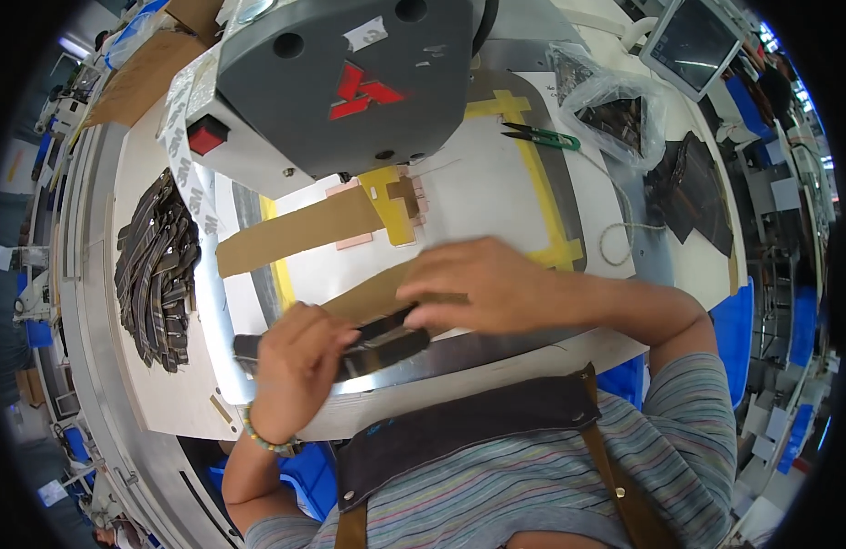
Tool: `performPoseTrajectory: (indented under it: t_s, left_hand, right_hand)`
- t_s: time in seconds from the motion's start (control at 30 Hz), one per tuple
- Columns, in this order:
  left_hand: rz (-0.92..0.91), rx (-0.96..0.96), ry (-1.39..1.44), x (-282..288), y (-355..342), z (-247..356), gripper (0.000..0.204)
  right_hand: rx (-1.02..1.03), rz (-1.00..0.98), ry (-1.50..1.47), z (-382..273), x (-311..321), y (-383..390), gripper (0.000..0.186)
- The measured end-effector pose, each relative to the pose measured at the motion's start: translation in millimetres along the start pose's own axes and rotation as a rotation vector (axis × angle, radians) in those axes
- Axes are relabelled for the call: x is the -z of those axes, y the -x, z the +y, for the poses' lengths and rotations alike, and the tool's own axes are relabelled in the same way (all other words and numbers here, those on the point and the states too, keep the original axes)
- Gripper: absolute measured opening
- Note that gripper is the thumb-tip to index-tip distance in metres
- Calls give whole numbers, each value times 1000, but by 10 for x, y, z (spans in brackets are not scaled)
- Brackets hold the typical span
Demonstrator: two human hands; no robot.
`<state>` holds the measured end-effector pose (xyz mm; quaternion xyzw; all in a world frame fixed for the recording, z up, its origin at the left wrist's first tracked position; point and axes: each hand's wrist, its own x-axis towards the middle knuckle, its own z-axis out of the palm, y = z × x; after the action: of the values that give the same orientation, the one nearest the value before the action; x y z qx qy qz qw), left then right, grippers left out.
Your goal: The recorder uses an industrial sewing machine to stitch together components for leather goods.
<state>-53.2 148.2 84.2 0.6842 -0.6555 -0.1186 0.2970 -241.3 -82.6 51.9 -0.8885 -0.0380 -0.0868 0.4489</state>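
A dark plaid fabric strip [386,355] stretches between my hands just in front of my apron. My left hand [299,355] is closed on its left part, thumb and fingers pinching the upper edge. My right hand [482,285] bends over the strip's right end, its thumb and fingers gripping there. Behind the fabric lies a brown cardboard strip [368,295], partly covered by my right fingers. Another long brown cardboard strip [295,231] lies farther off, joined to yellow tape [391,206] under the machine head [350,101].
A pile of plaid strips [159,274] lies at the left. Green-handled thread snips [544,136], a clear plastic bag [615,114] of dark pieces and dark fabric [693,192] lie at the right. Yellow tape [546,206] frames the white work plate. A screen [693,46] stands far right.
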Motion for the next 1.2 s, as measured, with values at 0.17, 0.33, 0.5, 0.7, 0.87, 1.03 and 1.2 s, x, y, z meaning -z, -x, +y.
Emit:
performPoseTrajectory:
  t_s: [0.17,0.33,0.5,0.7,0.87,1.03,1.2]
  left_hand:
    - [155,309,17,377,-231,-464,5]
    - [87,334,52,490,-544,-865,7]
    - [-11,335,135,259,-606,-1330,10]
    - [37,377,83,188,-503,-1642,12]
    - [72,362,208,251,-564,-1596,14]
    - [59,236,130,36,-942,-1324,16]
    - [-221,828,-155,-235,-1169,-1230,23]
  right_hand:
    - [152,71,561,641,452,17,40]
    - [244,-8,647,824,375,-115,49]
    - [171,-39,604,845,339,-90,53]
    - [158,-16,634,924,296,-55,56]
    - [178,0,631,925,341,-64,50]
    - [204,173,541,1001,394,-31,46]
    - [231,170,500,1018,358,-42,45]
